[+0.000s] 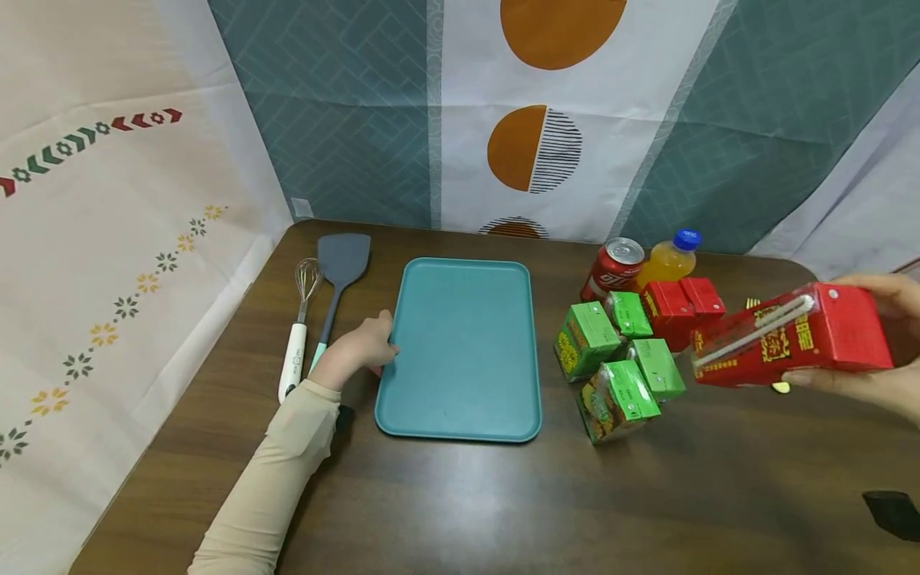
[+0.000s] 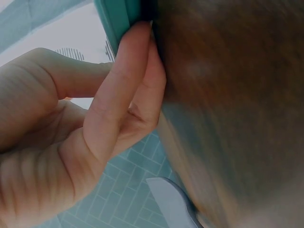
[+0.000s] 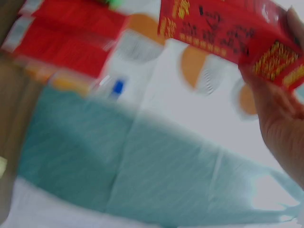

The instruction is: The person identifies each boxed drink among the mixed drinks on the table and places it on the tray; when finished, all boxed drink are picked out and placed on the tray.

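Observation:
A teal tray (image 1: 460, 351) lies flat in the middle of the table. At its left rim the left hand (image 1: 362, 339) grips the edge; in the left wrist view the curled fingers of the left hand (image 2: 109, 99) meet the rim of the tray (image 2: 113, 21). On the right, the right hand (image 1: 887, 343) holds a red drink carton (image 1: 791, 335) with a straw on its side, tilted in the air. In the right wrist view the right hand (image 3: 280, 118) pinches one end of the red carton (image 3: 213, 28).
Several green cartons (image 1: 585, 339) stand right of the tray, beside red cartons (image 1: 676, 311), a red can (image 1: 614, 267) and an orange bottle (image 1: 668, 259). A whisk (image 1: 295, 343) and grey spatula (image 1: 343, 259) lie left. A dark object (image 1: 893, 513) sits at the right edge.

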`<state>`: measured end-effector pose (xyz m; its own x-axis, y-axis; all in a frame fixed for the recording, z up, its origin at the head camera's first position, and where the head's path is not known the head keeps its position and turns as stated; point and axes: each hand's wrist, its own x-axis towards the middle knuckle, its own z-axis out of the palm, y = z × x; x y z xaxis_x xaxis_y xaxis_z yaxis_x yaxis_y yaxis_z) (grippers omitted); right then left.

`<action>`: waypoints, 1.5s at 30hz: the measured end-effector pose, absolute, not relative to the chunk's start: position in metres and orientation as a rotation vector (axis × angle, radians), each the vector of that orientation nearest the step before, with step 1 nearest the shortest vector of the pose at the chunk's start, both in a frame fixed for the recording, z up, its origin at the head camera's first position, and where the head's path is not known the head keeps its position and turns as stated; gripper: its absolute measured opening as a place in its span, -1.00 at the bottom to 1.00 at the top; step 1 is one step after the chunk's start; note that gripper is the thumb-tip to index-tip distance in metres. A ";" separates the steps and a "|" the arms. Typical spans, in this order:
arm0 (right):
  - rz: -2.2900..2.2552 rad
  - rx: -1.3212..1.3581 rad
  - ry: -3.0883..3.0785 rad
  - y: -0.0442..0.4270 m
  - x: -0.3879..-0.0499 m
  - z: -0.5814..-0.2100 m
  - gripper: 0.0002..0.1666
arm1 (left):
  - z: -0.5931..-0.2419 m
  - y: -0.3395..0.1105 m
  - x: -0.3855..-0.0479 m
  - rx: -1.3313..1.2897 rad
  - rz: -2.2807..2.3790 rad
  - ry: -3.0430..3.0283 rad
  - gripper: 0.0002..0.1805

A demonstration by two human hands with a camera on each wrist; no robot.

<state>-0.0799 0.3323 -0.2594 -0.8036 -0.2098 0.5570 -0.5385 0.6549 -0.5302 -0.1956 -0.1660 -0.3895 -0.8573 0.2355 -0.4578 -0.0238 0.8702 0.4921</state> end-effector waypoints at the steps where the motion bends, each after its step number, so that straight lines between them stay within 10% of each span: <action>1: 0.977 0.555 -2.410 0.323 -0.079 -0.255 0.05 | -0.390 -0.166 -0.196 0.151 0.666 2.532 -0.34; 14: 1.527 0.646 -1.985 0.171 -0.101 -0.246 -0.11 | -0.384 -0.172 -0.198 0.098 0.713 2.523 -0.27; 25: 1.556 0.517 -2.204 0.063 -0.187 -0.314 -0.23 | -0.386 -0.176 -0.200 0.106 0.687 2.529 -0.33; 45: 1.707 0.390 -2.497 0.012 -0.262 -0.371 -0.23 | -0.387 -0.165 -0.193 0.116 0.734 2.509 -0.31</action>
<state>-0.2620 0.0119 -0.3706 -0.9632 -0.1574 0.2180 -0.2603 0.3421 -0.9029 -0.1931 -0.1648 -0.3869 -0.8617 0.2201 -0.4573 -0.0609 0.8497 0.5238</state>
